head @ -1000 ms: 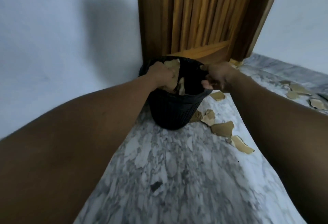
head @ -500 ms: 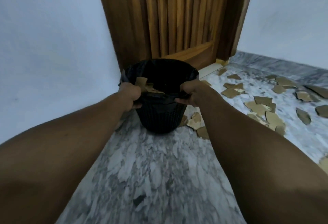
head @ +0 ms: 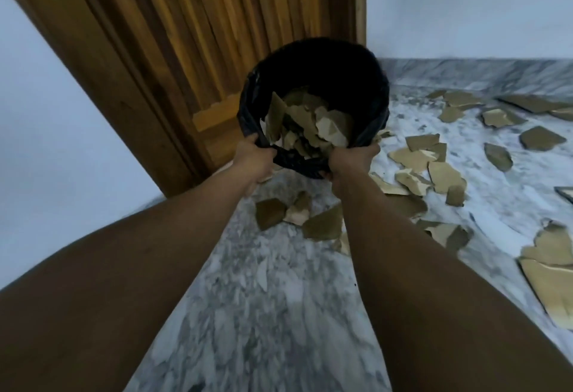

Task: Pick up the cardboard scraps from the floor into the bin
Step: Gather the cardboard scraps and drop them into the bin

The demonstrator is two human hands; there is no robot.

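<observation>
Two bare forearms reach forward over the marble floor (head: 279, 314). The left hand (head: 252, 159) and the right hand (head: 353, 159) each grip the near rim of the black-lined bin (head: 366, 81), fingers curled over the liner; the bin is tilted toward the viewer, mouth open, apparently raised off the floor. Inside lies a heap of collected pieces (head: 310, 125). Loose cardboard scraps (head: 418, 159) remain on the floor just below the bin and spread toward the right edge (many of them). Beyond stand a wooden door (head: 201, 50) and a pale wall (head: 465, 4). Judged step: repositioning the bin mid-task. The next move calls for setting it down upright beside the scraps and freeing a hand.
</observation>
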